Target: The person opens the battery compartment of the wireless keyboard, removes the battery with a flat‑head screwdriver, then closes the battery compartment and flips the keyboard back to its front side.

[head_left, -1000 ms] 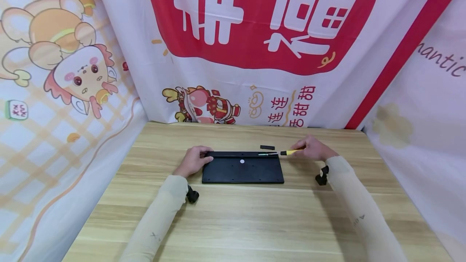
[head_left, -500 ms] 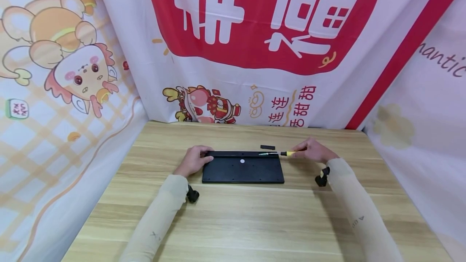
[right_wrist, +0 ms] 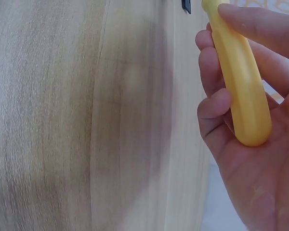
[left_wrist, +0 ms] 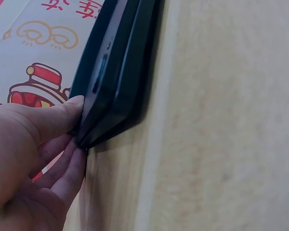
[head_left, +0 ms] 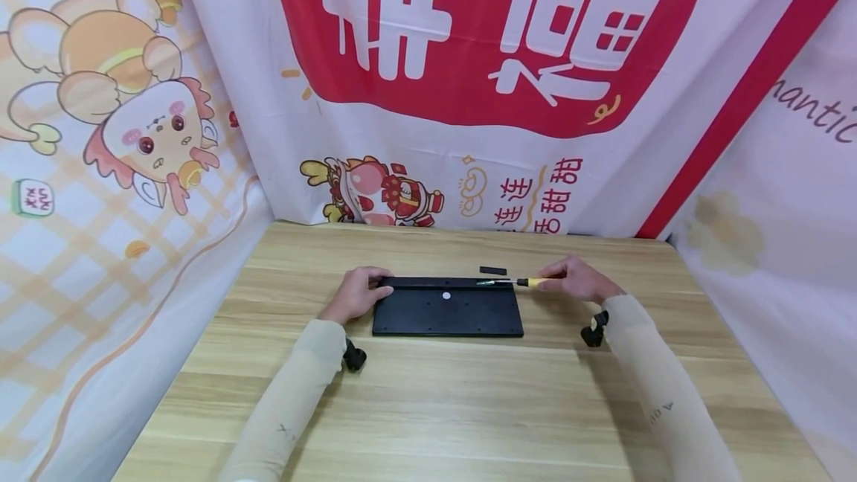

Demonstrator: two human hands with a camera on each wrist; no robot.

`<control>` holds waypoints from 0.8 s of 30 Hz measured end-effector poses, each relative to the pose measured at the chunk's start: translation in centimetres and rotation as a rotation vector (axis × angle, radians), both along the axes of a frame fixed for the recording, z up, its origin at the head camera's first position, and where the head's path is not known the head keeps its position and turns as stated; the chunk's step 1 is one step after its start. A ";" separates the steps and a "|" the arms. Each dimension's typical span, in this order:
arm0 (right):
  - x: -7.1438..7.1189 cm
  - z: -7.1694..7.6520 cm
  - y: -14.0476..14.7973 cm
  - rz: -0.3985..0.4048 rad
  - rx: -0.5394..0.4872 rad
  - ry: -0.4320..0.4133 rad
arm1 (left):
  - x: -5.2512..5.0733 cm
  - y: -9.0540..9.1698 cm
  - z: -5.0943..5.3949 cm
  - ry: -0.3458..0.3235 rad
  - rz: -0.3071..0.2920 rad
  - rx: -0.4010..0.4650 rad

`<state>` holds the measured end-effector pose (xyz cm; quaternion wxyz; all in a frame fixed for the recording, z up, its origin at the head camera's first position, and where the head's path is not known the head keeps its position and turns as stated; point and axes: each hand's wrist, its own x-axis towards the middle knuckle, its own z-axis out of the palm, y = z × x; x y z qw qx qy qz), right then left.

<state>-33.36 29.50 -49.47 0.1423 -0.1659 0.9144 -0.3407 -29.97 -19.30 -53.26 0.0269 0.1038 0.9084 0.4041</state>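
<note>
A black keyboard (head_left: pixel 435 315) lies face down on the table, its raised ridge along the far side. My left hand (head_left: pixel 357 294) grips its far left corner; in the left wrist view the thumb (left_wrist: pixel 62 115) lies on one face and fingers curl under the other. My right hand (head_left: pixel 572 279) holds a screwdriver by its yellow handle (right_wrist: pixel 243 82), fingers curled round it. The screwdriver's metal shaft (head_left: pixel 505 282) points left over an open slot at the ridge's right end. Something small, greenish and pale shows in that slot, too small to tell.
A small black cover (head_left: pixel 493 271) lies on the wooden table (head_left: pixel 442 407) just behind the keyboard's right end. Printed cloth (head_left: pixel 415 117) hangs at the back and both sides. Each sleeve carries a black wrist camera (head_left: pixel 355 357).
My right hand has shifted slightly down in the head view, with the screwdriver still at the slot. My left hand and the keyboard stay in place.
</note>
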 end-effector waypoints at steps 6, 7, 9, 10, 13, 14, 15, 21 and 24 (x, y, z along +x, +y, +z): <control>0.4 0.4 0.3 -0.018 0.036 0.016 | -0.1 0.0 -0.2 0.000 0.009 -0.014; 0.4 0.4 0.4 -0.022 0.034 0.013 | -0.1 0.0 -0.2 0.000 0.011 -0.015; 0.5 0.5 0.6 -0.041 0.035 0.009 | 0.0 0.0 -0.2 -0.003 0.014 -0.015; 0.5 0.5 0.7 -0.049 0.036 0.007 | 0.0 0.0 -0.2 -0.005 0.016 -0.010; 0.7 0.4 1.1 -0.081 0.043 0.006 | 0.0 0.0 -0.2 -0.013 0.022 -0.011; 0.8 0.3 1.2 -0.096 0.047 0.010 | 0.0 0.0 -0.3 -0.017 0.024 -0.010; 0.9 0.3 1.3 -0.104 0.048 0.016 | -0.1 0.0 -0.3 -0.020 0.025 -0.009; 1.2 -0.3 1.7 -0.157 0.026 0.075 | -0.1 -0.1 -0.5 -0.022 0.022 -0.010; 1.4 -0.9 1.9 -0.186 0.013 0.100 | -0.2 -0.1 -0.5 -0.027 0.023 -0.003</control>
